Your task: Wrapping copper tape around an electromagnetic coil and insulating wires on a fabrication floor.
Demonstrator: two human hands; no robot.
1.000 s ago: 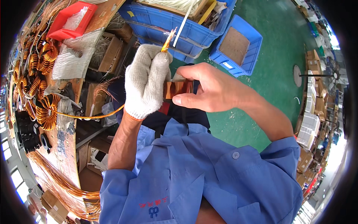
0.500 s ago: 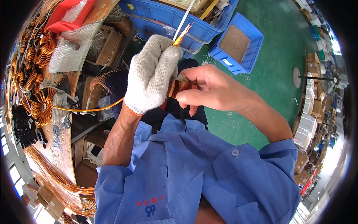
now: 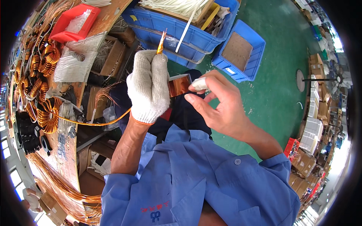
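My left hand (image 3: 150,88), in a white knitted glove, is closed around an insulated wire. Amber wrapping covers the wire's end (image 3: 160,46), and frayed copper strands stick out above the glove. Below the wrist, the yellow-orange lead (image 3: 94,124) runs to a ring-shaped coil (image 3: 49,115) on the bench. A wide, shiny piece of amber tape (image 3: 179,86) spans from the glove's right side to my right hand (image 3: 222,107). That hand is bare, with a white wrap (image 3: 200,84) on its index finger. Its thumb and index finger close at the tape's right edge; their exact contact is partly hidden.
Several wire-wound coils (image 3: 36,88) and a red bin (image 3: 75,23) crowd the wooden bench at left, with copper wire bundles (image 3: 52,180) nearer me. Stacked blue crates (image 3: 169,26) stand ahead. Right of them, a blue bin (image 3: 252,49) rests on the green floor.
The gloved hand has shifted slightly left and down with the wire end. My right hand has drawn away from the glove, so more of the amber tape shows between them.
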